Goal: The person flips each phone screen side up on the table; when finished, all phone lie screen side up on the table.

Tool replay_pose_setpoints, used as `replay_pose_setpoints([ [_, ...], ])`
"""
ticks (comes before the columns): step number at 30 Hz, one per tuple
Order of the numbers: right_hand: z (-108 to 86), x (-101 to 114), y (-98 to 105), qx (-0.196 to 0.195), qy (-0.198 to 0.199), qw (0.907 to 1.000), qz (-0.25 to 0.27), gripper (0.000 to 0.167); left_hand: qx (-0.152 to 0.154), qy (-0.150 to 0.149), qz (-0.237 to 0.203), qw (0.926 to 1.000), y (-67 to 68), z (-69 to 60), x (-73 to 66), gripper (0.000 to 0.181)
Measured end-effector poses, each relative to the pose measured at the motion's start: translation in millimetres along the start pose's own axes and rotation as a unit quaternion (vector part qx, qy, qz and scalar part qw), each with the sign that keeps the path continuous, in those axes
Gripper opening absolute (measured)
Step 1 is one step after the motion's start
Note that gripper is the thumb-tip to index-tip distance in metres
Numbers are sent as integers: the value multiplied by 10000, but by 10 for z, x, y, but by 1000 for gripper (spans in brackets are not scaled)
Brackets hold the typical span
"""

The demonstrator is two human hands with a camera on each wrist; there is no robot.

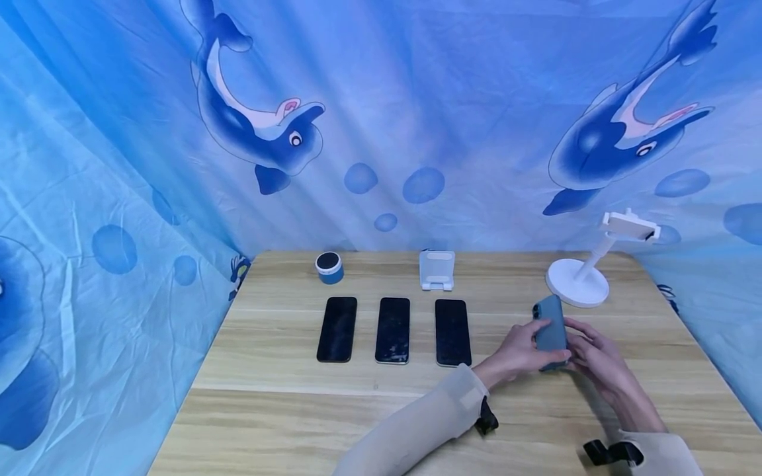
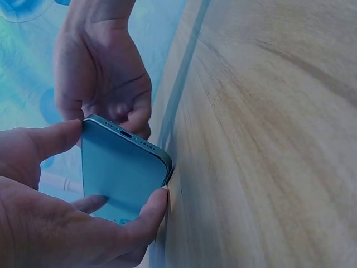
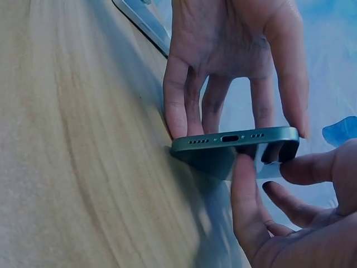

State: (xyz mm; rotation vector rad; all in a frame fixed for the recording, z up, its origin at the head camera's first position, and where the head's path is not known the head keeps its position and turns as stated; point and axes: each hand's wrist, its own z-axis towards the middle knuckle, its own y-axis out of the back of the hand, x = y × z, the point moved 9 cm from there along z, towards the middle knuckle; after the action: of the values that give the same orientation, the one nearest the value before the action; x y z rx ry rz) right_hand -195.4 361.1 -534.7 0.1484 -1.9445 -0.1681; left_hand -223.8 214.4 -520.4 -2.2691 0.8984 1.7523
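A blue-green smartphone (image 1: 550, 330) is held above the right part of the wooden table, its back with the camera lenses facing up in the head view. My left hand (image 1: 524, 348) grips it by its long edges, as the left wrist view shows, with one finger lying across the phone's back (image 2: 120, 173). From the right, my right hand (image 1: 600, 360) holds the phone's edge, its fingers partly hidden behind it. In the right wrist view the phone's bottom edge (image 3: 234, 138) with the charging port faces the camera, and fingers of my right hand (image 3: 301, 223) touch the glossy screen side.
Three dark phones lie in a row: left (image 1: 337, 329), middle (image 1: 393, 330) and right (image 1: 453, 332). Behind them stand a small blue speaker (image 1: 329, 268) and a white folding stand (image 1: 437, 270). A white round-based phone holder (image 1: 577, 283) stands back right. Blue dolphin curtains (image 1: 417, 99) surround the table.
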Motion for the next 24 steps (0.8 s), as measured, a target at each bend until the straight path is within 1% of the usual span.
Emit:
replay_pose_setpoints([
  [2, 13, -11, -29, 118, -36, 9999, 35, 68, -2, -39, -74, 10000, 10, 5, -5, 61],
  [4, 25, -27, -61, 232, -69, 9997, 12, 72, 7, -27, -256, 9997, 23, 0, 3, 61],
  [7, 34, -48, -102, 358, -52, 9993, -54, 75, 55, 11, -542, 9985, 34, -10, 31, 62],
  [9, 37, -58, -121, 408, -7, 9991, -96, 75, 107, 53, -820, 9966, 42, -19, 50, 63],
  [12, 48, -67, -150, 453, 70, 9989, -121, 75, 95, 87, -1162, 9931, 61, -27, 54, 65],
  [14, 52, -62, -166, 440, 91, 9988, -177, 76, 36, 87, -1426, 9897, 78, -32, 42, 68],
  [18, 58, -37, -196, 367, 82, 9983, -452, 77, -217, 39, -1801, 9834, 119, -35, 12, 74],
  [20, 60, -17, -210, 334, 89, 9976, -601, 78, -317, 12, -1936, 9806, 142, -30, 1, 75],
  [24, 79, 17, -240, 307, 85, 9951, -940, 79, -414, -24, -2146, 9758, 187, -16, 1, 76],
])
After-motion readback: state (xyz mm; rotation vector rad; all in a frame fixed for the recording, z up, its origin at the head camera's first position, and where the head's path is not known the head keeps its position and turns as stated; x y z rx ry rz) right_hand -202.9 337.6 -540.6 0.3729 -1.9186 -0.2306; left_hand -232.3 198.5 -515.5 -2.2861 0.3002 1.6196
